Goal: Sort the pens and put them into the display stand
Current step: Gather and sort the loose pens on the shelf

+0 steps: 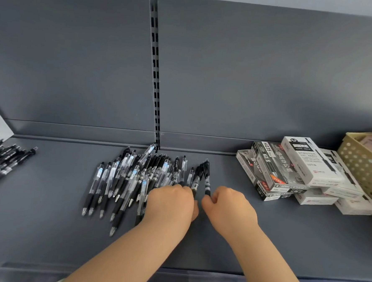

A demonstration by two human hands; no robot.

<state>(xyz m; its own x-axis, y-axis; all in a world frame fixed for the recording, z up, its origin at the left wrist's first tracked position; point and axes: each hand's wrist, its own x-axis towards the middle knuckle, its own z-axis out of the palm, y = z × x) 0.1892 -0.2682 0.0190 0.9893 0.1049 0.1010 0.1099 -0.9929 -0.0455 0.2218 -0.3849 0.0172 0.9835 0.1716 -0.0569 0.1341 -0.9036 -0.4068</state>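
At the middle of the frame, on the grey shelf (283, 245), lies a pile (132, 176) of click pens, clear-barrelled and black ones mixed, fanned out with most tips toward the lower edge. At the pile's right edge the left hand (172, 203) is curled, knuckles up, over the lower ends of a few black pens (197, 176), which stick out toward the back from under its fingers. The fingers are bent close together around them (the fingertips themselves are hidden under the hand). Just to its right, the right hand (229, 206) pinches the lower end of a single pen (207, 179) between thumb and forefinger, with its other fingers curled in beneath. This pen lies just beside the black pens and nearly parallel to them. The two hands are near each other but apart, with a narrow strip of shelf between.

At the far left edge of the frame lies a second group (3, 162) of dark pens, well apart from the pile. Toward the right a stack of boxes (298, 169), black and white, lies at a slant. Just beside it, at the right edge, stands a perforated beige basket (362, 167). Behind everything rises the grey back panel (66, 57), with a slotted upright (156, 73) down its middle.
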